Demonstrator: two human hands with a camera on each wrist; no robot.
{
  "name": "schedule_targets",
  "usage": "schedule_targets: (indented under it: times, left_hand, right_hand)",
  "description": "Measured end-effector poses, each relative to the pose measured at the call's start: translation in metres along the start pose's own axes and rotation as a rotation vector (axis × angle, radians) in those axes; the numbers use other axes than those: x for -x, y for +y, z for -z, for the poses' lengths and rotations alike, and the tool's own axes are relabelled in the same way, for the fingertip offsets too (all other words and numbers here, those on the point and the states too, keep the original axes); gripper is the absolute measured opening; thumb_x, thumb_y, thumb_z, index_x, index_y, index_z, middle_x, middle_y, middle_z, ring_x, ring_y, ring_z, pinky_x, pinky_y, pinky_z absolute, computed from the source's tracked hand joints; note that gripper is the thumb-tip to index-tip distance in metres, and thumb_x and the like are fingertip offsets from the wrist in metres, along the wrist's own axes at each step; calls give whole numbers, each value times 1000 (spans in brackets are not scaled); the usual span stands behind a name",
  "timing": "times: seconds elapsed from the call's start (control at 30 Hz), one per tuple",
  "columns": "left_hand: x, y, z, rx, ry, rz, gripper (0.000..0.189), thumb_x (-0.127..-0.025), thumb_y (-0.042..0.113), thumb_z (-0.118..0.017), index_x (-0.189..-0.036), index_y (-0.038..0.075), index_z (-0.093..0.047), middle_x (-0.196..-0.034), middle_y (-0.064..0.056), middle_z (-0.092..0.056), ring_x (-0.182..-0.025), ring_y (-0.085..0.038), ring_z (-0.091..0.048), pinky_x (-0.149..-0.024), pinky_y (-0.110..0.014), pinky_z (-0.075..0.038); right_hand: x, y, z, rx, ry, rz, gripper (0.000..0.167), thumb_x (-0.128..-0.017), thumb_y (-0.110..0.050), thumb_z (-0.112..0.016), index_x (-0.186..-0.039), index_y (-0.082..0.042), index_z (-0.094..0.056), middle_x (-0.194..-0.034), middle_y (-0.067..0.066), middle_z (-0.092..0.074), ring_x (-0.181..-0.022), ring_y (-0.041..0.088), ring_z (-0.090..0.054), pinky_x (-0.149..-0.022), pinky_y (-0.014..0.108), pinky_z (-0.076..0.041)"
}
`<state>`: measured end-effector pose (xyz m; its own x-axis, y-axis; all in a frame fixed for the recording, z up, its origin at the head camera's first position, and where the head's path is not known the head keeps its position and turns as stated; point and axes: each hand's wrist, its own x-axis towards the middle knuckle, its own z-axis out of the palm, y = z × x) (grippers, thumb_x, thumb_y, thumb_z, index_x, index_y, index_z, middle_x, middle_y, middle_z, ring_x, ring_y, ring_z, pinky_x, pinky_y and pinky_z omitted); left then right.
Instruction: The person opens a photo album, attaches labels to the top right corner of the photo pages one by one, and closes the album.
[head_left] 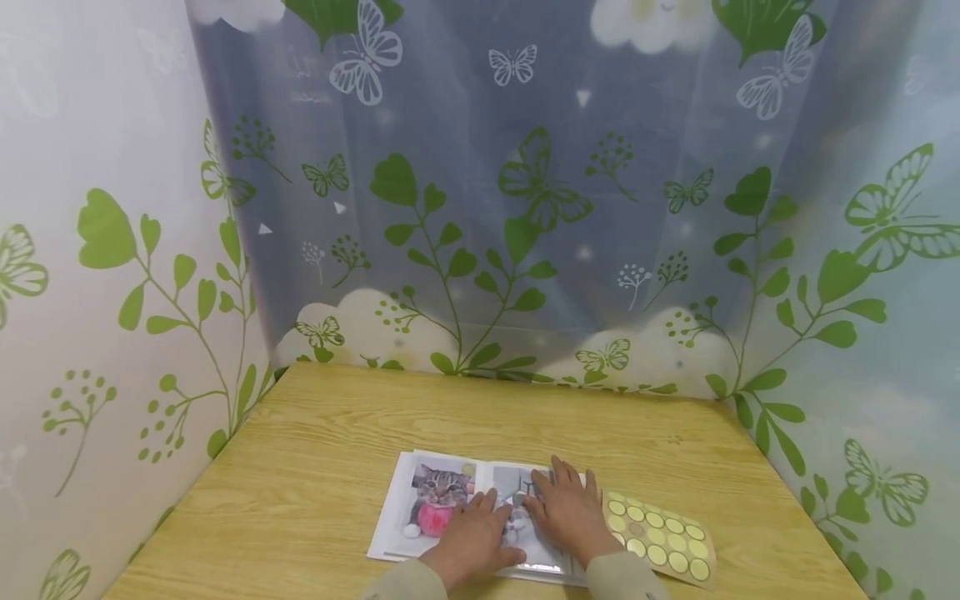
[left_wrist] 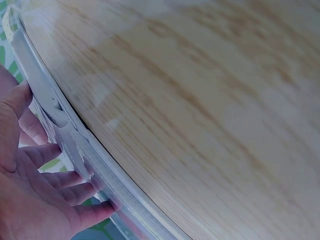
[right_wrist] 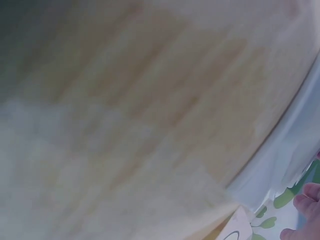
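Note:
A photo album point(head_left: 393, 521) lies spread on the wooden table, its left page carrying a picture of a tabby cat point(head_left: 442, 483) with a pink ball-like shape. My left hand point(head_left: 474, 537) rests on the album near the middle fold, fingers extended. On the right page, which bears a greyish picture point(head_left: 510, 478), my right hand point(head_left: 572, 510) lies with its fingers spread, hiding much of it. Seen low from the left wrist, the left fingers touch the pages above the album's layered edge point(left_wrist: 115, 165). In the right wrist view only some fingertips point(right_wrist: 312, 205) show beside the album.
A sheet of round gold stickers point(head_left: 675, 533) lies right of the album, partly beneath its edge, one circle looking bare. The wooden table point(head_left: 315, 450) is enclosed by a curtain point(head_left: 465, 250) printed with leaves and butterflies at the back and both sides.

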<state>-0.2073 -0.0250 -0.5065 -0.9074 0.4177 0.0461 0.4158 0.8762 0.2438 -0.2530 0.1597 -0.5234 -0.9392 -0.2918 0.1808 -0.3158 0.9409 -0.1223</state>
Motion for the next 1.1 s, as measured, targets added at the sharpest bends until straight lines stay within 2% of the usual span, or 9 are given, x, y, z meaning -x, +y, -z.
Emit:
schedule_targets:
  times: [0.27,0.6,0.93,1.1]
  left_hand:
    - [0,0,0,11,1,3,73,-86,55,-68,-139,6,-56,-146,-20,-47,-134,-39,-45,-105,-59,-39]
    - [-2,2,5,-10,-22,12,75,-85,57,-68,-139,7,-56,-146,-20,-47,-133,-39,-45,-106,-58,-38]
    - [-4,3,3,-46,18,-7,72,-82,56,-72,-133,7,-61,-141,-21,-50,-130,-38,-47,-105,-57,-40]
    - [-5,3,-1,-57,74,-63,59,-80,52,-75,-120,10,-67,-130,-17,-57,-120,-33,-54,-97,-52,-47]
  right_hand:
    - [7,1,4,-5,39,22,50,-99,-48,-52,-134,-14,-61,-147,25,-44,-134,43,-41,-109,70,-22]
    - [14,7,8,-9,33,9,45,-98,-43,-57,-133,-15,-63,-145,25,-45,-133,43,-42,-108,70,-23]
    - [21,14,11,-56,18,-23,40,-98,-34,-59,-129,-10,-63,-142,28,-46,-130,47,-44,-104,69,-31]
    - [25,18,11,-56,15,-29,39,-97,-33,-60,-127,-8,-63,-140,29,-48,-129,47,-44,-102,68,-34]
